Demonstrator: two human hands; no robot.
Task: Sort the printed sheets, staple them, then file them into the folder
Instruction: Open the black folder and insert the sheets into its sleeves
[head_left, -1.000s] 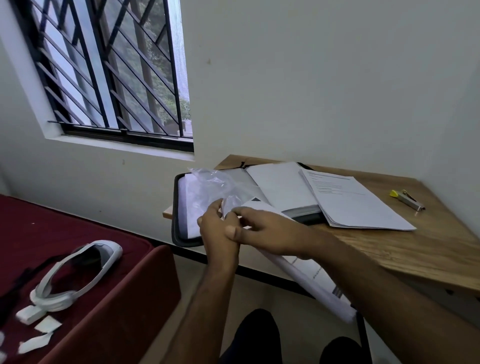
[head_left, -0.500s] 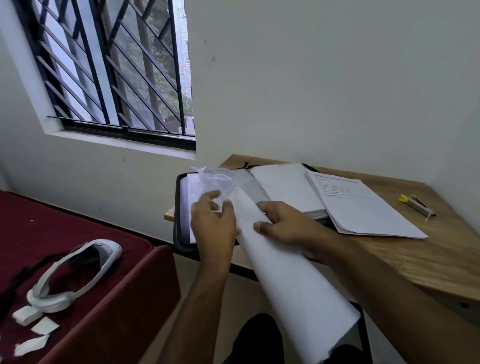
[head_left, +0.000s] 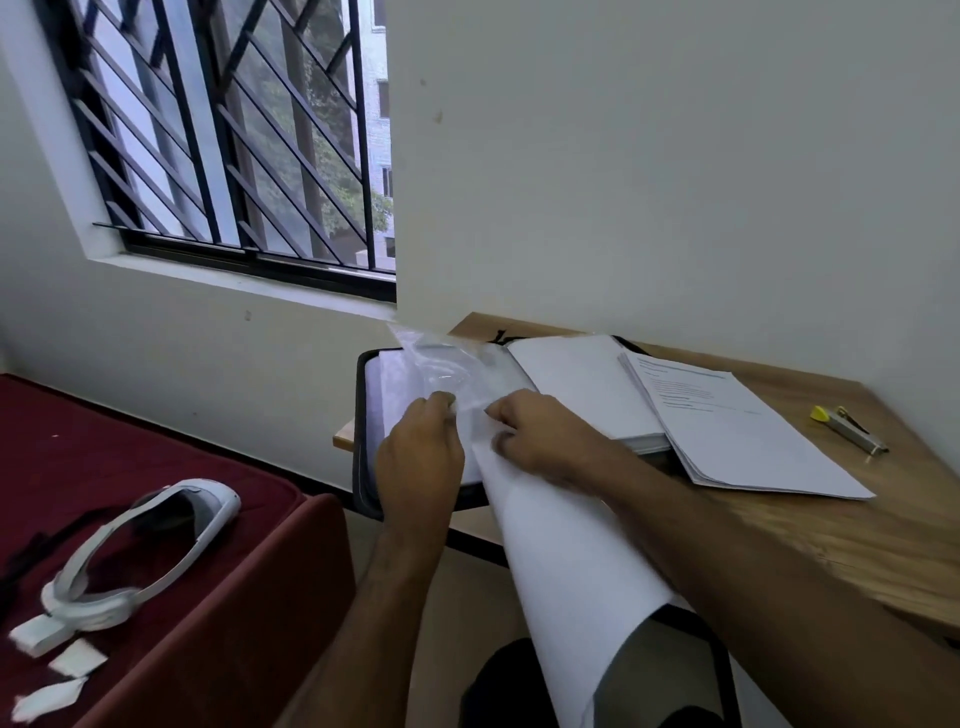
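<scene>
**Sheets fed into folder sleeve, both hands at the mouth**

Left hand (head_left: 421, 457) pinched the lip of the clear plastic sleeve (head_left: 452, 364), lifting it off the page, likely to keep the pocket gaping. Right hand (head_left: 540, 436) had its grip clamped on the top of a curled set of sheets (head_left: 566, 561), the leading edge at the sleeve's mouth; the rest bowed down over the tabletop (head_left: 810, 545) edge toward the lap. Curl probably came from holding the set by one end only. Could not tell how far the edge had entered the pocket.

The folder (head_left: 363, 467), black-rimmed, lay open on the tabletop's left end, overhanging it, within reach of both hands. Filing stage, by my judgement; stapling of this set appeared done, though no staple could be made out.

Counts:
- folder: one, open
- sleeve raised: one
- sheet sets: one in hand; one printed stack (head_left: 737, 431) resting partly on the folder's right half, seemingly awaiting its turn
- stapler (head_left: 847, 428): one, yellow-tipped, parked well apart at the far right, out of the way
- hands: two, both occupied

Off-task: a white headset (head_left: 156, 540) and three white scraps on the maroon bed (head_left: 208, 467) at left.
</scene>
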